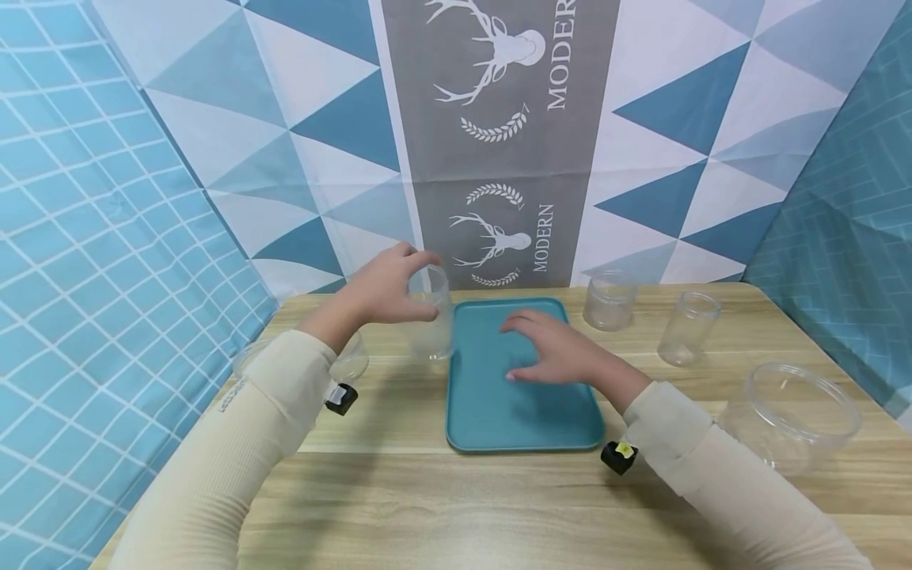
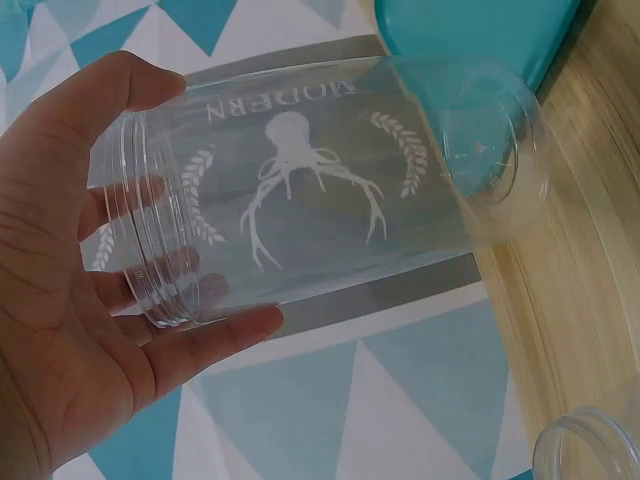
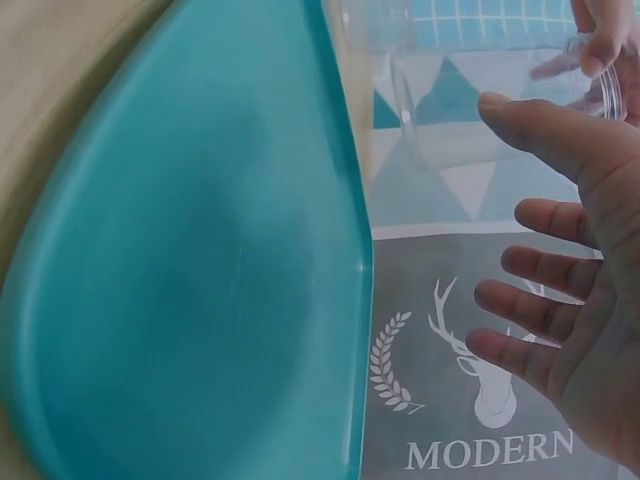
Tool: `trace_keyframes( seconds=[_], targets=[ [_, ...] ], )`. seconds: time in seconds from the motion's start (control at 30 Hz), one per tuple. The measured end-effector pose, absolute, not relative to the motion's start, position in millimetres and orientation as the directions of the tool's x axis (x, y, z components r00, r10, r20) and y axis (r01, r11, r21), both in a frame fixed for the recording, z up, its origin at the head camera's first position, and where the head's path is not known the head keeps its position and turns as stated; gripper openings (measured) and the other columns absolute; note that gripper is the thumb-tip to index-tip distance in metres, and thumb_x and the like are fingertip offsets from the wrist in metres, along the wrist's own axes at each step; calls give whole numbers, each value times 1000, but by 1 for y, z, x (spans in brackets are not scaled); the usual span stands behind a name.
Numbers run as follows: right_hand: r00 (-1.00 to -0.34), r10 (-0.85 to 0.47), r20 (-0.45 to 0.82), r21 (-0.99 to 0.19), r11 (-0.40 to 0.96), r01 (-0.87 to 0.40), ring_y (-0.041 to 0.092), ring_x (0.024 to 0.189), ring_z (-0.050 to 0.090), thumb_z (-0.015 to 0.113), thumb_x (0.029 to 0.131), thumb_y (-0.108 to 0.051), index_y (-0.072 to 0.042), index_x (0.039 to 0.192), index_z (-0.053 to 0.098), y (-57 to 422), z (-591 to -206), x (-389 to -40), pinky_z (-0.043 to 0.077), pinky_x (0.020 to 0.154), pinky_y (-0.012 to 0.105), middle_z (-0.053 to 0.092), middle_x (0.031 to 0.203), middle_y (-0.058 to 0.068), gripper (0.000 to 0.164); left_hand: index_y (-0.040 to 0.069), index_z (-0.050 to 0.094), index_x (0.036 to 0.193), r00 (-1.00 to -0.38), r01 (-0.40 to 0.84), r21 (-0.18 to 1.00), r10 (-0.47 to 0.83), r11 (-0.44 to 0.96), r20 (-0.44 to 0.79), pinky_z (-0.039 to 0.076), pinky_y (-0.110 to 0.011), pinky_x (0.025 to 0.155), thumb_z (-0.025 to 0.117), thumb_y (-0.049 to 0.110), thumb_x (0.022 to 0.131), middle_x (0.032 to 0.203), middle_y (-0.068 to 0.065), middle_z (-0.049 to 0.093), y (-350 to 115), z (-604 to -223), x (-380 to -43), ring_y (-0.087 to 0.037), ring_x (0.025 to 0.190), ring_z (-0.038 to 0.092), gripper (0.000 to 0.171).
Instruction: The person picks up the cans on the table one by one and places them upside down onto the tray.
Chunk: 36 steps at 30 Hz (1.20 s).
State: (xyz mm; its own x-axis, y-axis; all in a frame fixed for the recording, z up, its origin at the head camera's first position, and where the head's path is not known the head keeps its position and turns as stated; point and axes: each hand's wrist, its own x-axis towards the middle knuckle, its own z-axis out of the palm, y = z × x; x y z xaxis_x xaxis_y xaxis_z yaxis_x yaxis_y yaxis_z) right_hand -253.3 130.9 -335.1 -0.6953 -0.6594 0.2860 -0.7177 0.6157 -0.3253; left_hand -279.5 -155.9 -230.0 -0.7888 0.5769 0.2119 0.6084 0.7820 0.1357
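1. Tall jar [image 1: 432, 336], clear, without a lid. Located just left of the tray, roughly upright, mouth uppermost. Whether its base touches the counter [image 1: 456, 503] cannot be told.
2. Left hand [image 1: 394, 289]. Grips the tall jar round its mouth, thumb on one side and fingers on the other; the fingers show through the clear wall in the left wrist view.
3. Right hand [image 1: 554, 350]. Held above the tray, fingers spread and apart, nothing in them.
4. Tray [image 1: 492, 416], blue-green, flat, low rim, rounded corners. Lies on the counter between the tall jar and the items on the right.
5. Short jar [image 1: 609, 307], clear. Near the far right corner of the tray, apart from it.
6. Narrow cup [image 1: 687, 332], clear. Right of the short jar, the two apart.
7. Wide jar [image 1: 769, 439], clear, broad mouth. Nearer the person, partly behind the right sleeve [image 1: 720, 455].
8. Clear container [image 1: 351, 364]. Left of the tall jar, partly hidden by the left sleeve [image 1: 264, 419]; form uncertain.
9. Step in hand, as judged: handling of the tall jar by the left hand alone, the right hand in attendance.
10. Next move, as judged: calls for a steady hold on the smooth neck and a level base, with the jar kept clear of the tray rim.
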Motion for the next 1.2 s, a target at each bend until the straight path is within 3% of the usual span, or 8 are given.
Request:
trace_keyframes(
  seconds=[0.23, 0.47, 0.93, 1.2],
  targets=[
    [-745, -608, 273, -490, 579, -652, 29, 121, 51, 81, 80, -35, -5, 133, 55, 134, -338, -250, 44, 99, 48, 52, 135, 10, 66, 15, 56, 132, -759, 645, 144, 607, 751, 235, 49, -45, 78, 73, 37, 71, 117, -13, 52, -151, -231, -270, -27, 97, 52, 67],
    [-807, -541, 238, -632, 544, -551, 33, 121, 52, 78, 82, -37, -7, 136, 53, 139, -342, -248, 45, 97, 54, 49, 139, 12, 67, 15, 59, 129, -688, 712, 104, 661, 695, 300, 47, -40, 78, 74, 38, 69, 112, -10, 54, -147, -236, -266, -23, 95, 51, 66],
    [-873, -464, 147, -851, 391, -351, 32, 122, 53, 69, 91, -29, -7, 135, 53, 145, -347, -247, 45, 99, 51, 50, 139, 14, 52, 15, 59, 130, -585, 800, 119, 721, 588, 370, 49, -40, 85, 74, 37, 69, 120, -8, 54, -144, -243, -256, -23, 104, 53, 67],
    [-916, -390, 100, -940, 266, -215, 37, 118, 56, 61, 98, -25, 4, 136, 48, 149, -348, -246, 52, 92, 47, 50, 136, 21, 50, 13, 58, 131, -535, 837, 141, 738, 528, 412, 48, -40, 86, 76, 35, 70, 120, -10, 53, -142, -240, -252, -23, 105, 52, 67]
  ],
)
